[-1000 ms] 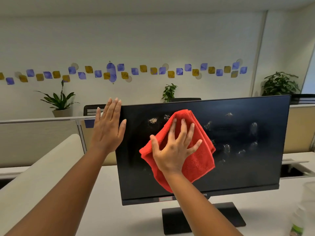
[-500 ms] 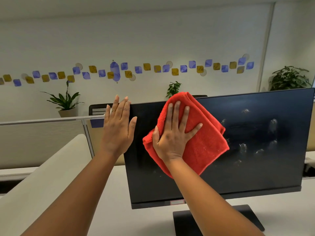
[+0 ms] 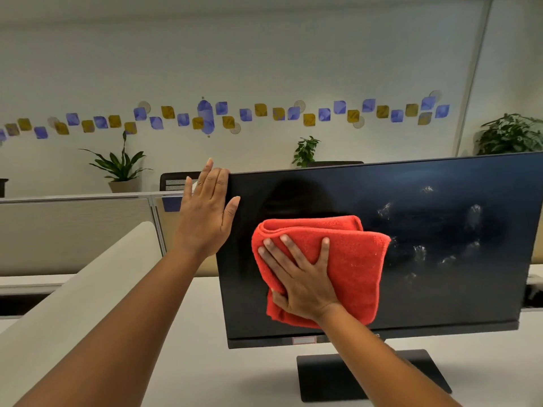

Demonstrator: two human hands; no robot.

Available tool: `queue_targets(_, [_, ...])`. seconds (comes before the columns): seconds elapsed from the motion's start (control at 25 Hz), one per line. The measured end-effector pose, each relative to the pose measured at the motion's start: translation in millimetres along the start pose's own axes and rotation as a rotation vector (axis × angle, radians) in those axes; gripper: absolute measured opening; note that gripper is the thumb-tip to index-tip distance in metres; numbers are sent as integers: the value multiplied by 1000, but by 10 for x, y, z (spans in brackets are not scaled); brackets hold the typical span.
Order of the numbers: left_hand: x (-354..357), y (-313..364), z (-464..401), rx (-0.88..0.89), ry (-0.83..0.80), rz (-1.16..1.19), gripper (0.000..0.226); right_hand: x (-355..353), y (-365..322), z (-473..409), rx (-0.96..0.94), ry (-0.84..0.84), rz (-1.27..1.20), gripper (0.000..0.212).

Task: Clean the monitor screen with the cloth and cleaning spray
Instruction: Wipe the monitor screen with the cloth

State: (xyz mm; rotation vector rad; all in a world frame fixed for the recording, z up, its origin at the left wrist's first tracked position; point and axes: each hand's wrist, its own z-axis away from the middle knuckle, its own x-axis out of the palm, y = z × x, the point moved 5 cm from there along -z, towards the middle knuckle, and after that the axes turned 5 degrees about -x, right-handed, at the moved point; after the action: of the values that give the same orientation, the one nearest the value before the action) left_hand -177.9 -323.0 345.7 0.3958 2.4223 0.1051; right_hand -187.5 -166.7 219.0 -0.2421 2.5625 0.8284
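Note:
A black monitor (image 3: 440, 295) stands on a white desk, its screen dark. Whitish spray droplets (image 3: 420, 251) dot the right half of the screen; the left half looks wiped. A folded red cloth (image 3: 355, 268) lies flat against the lower middle of the screen. My right hand (image 3: 302, 277) presses on the cloth's left part with fingers spread. My left hand (image 3: 205, 212) rests flat against the monitor's upper left edge, fingers together and thumb on the bezel. No spray bottle is in view.
The monitor's flat black base (image 3: 367, 374) sits on the white desk (image 3: 205, 362). A beige padded edge (image 3: 88, 283) runs along the left. Grey partition panels (image 3: 73, 230) stand behind, with potted plants (image 3: 120, 168) and a chair back beyond.
My right hand slid the cloth up to the monitor's top edge, then down to the lower middle. The droplets at the upper left are gone. My left hand stayed on the edge.

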Motion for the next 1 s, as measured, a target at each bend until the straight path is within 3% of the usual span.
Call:
queue_targets(0.2, [-28,48,-27,-25,-47,123,62,-191,337,-397,126,29,-62,75])
queue_targets(0.44, [-101,9,-30,-26,-87,230,65,-327,161,-951,175,63,-130,74])
queue_targets(0.68, [-117,8,-8,-27,-64,197,71,-185,-326,-766,-114,28,-83,68])
queue_targets(1.0, [-27,-1,27,-40,-21,136,62,170,-775,130,-320,-156,-63,85])
